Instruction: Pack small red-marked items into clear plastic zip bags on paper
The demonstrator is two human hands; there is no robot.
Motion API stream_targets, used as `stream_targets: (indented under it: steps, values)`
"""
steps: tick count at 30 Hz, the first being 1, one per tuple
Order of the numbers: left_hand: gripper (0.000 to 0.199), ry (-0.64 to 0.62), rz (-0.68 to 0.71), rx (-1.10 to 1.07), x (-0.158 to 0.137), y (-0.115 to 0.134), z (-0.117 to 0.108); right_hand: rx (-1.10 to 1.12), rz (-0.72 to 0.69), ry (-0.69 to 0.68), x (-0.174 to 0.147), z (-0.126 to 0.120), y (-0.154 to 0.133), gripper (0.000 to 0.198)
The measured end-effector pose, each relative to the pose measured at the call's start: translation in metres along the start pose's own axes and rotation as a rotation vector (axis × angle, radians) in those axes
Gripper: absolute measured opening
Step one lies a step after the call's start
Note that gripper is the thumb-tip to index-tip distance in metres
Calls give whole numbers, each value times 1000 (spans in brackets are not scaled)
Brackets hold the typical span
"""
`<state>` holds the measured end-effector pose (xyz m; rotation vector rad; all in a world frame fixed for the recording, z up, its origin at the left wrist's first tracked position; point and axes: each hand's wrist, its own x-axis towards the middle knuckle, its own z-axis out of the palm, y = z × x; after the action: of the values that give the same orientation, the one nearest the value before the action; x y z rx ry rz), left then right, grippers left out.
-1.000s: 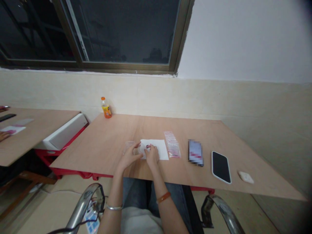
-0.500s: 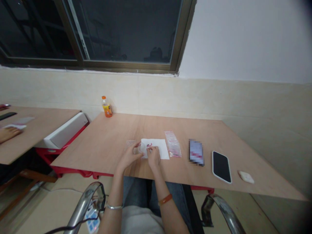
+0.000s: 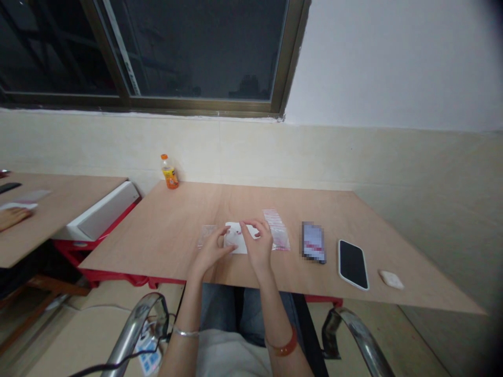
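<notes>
A sheet of white paper lies on the table in front of me, with small dark reddish bits on it. My left hand is at the paper's left edge, thumb and forefinger apart in a curve; whether it touches clear film there is hard to see. Over the paper's right part is my right hand, its thumb and forefinger tips brought together. Anything between those tips is too small to make out. A clear plastic bag lies left of the paper. Several clear bags in a pile lie to its right.
A phone with a blurred screen, a white-framed dark tablet-like device and a small white object lie rightward. An orange drink bottle stands at the back left. Another person's hand rests on the neighbouring table.
My right hand has lifted from the bits on the paper and shifted right, its thumb and forefinger now raised and touching. My left hand has barely moved. The view has shifted slightly.
</notes>
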<state>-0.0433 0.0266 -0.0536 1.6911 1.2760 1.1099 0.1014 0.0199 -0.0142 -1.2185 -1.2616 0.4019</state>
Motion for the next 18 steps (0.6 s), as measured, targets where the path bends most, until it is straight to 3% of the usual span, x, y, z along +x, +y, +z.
stream_targets:
  steps: [6, 13, 18]
  values:
    - [43, -21, 65, 32, -1, 13, 2, -69, -55, -208, -5, 4, 8, 14]
    - [46, 37, 64, 77, -1, 16, 4, -177, -73, -539, -5, -13, 12, 13]
    - [37, 46, 122, 158, -2, 20, 6, -147, 0, -606, -4, -19, 16, 14]
